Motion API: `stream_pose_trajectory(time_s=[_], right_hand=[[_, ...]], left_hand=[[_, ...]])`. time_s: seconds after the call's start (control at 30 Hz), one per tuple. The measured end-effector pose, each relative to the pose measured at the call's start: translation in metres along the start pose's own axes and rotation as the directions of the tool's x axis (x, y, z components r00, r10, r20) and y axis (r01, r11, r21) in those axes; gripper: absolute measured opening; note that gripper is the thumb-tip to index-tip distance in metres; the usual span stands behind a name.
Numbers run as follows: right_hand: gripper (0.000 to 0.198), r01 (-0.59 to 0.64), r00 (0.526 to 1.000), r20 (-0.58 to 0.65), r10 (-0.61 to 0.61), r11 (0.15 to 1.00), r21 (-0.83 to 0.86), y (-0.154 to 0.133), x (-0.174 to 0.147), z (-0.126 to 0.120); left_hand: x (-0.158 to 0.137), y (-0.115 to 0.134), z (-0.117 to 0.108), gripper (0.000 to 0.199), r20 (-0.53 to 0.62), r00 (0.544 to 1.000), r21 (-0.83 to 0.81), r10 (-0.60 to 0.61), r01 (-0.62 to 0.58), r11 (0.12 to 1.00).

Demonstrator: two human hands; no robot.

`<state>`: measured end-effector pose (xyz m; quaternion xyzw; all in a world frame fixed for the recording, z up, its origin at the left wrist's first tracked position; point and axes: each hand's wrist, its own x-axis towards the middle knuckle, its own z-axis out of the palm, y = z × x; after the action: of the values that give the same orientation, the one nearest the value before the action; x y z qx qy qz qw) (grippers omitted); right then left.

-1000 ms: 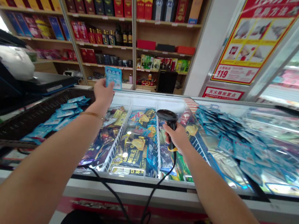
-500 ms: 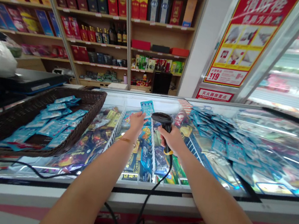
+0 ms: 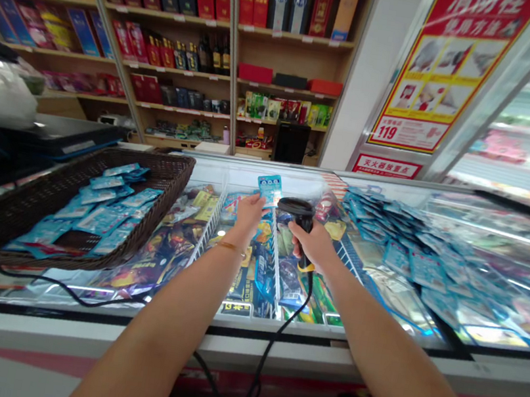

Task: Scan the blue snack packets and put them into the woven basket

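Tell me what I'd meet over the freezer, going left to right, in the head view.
Wicker basket, left hand, barcode scanner, loose pile of blue packets.

Freezer [image 3: 50, 335]: white, long, red band [image 3: 46, 361] low on the front.
Top: clear glass [image 3: 524, 264] in dark framing [image 3: 464, 352], wares [image 3: 163, 246] visible beneath.
Left on top: brown wicker basket [image 3: 182, 176], set at a slant, blue packets [image 3: 103, 217] inside.
Right on top: loose heap [image 3: 408, 240] of blue packets, overlapping, spread from back toward front.
Front left: black cable [image 3: 80, 300], lying across the glass near the basket.
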<state>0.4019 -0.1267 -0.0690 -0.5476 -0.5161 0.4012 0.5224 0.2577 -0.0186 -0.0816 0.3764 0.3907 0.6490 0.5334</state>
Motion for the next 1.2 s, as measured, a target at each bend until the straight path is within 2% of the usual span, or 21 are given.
stream_pose_trajectory(time_s=[0.17,0.4,0.53,0.67,0.9,1.2], right_hand=[[0.025,-0.014,1.000,-0.001,0.014,1.000,0.011,-0.002,-0.001,0.001],[0.023,-0.021,1.000,0.001,0.021,1.000,-0.009,-0.005,0.000,0.003],[0.024,-0.009,1.000,0.014,0.009,1.000,-0.016,-0.007,0.000,0.002],[0.026,0.054,0.998,0.032,-0.054,0.998,-0.018,-0.014,-0.007,0.003],[0.028,0.136,0.990,0.035,-0.133,0.985,-0.108,-0.021,-0.018,0.007],[0.026,0.135,0.989,0.079,-0.125,0.981,-0.141,-0.025,-0.022,0.007]], left_hand=[[-0.002,-0.001,0.000,0.012,0.010,1.000,0.031,-0.023,0.023,0.999],[-0.007,0.002,0.003,0.015,-0.057,0.995,0.056,-0.085,0.088,0.995],[-0.004,0.002,0.001,0.010,-0.066,0.997,0.043,-0.039,0.041,0.998],[0.007,0.006,-0.007,0.003,-0.095,0.995,0.020,0.017,-0.015,1.000],[0.018,0.020,-0.023,0.006,-0.212,0.977,-0.089,0.005,-0.024,0.996],[0.019,0.021,-0.027,0.006,-0.197,0.980,-0.077,0.006,-0.022,0.997]])
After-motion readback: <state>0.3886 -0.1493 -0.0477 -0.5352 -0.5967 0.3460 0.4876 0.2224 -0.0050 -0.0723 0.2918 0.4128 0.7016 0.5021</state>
